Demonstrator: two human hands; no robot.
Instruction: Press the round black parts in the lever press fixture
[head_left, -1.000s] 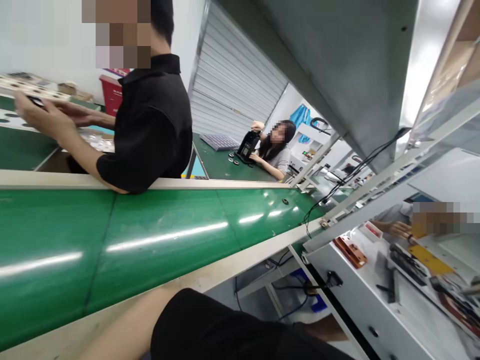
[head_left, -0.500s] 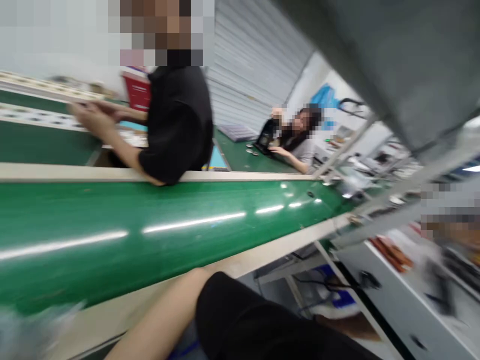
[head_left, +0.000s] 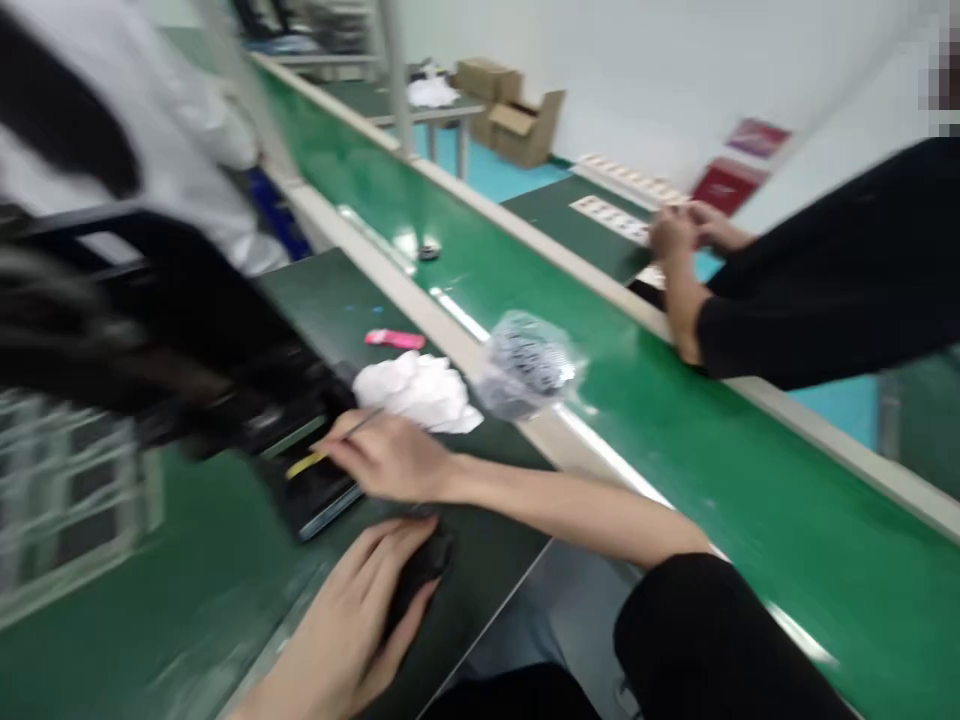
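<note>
My right hand (head_left: 390, 458) pinches a thin stick-like tool (head_left: 330, 450) with a yellowish tip. The tip touches a flat dark device (head_left: 319, 495) lying on the green work mat (head_left: 187, 560). My left hand (head_left: 352, 610) lies lower down, its fingers curled round a small black object (head_left: 420, 572) on the mat. Just beyond my right hand sit a crumpled white cloth (head_left: 416, 390) and a clear plastic bag of small dark parts (head_left: 525, 365). The picture is blurred by motion.
A green conveyor belt (head_left: 675, 420) runs diagonally past the mat. Across it a co-worker in black (head_left: 825, 270) handles white sheets (head_left: 615, 215). A blurred black machine (head_left: 187, 330), a person in white (head_left: 150, 110), a pink item (head_left: 394, 340) and cardboard boxes (head_left: 517, 125) are around.
The view has swung left from the belt and the shelves to the work mat. Both my hands, the tool and the dark device have come into view.
</note>
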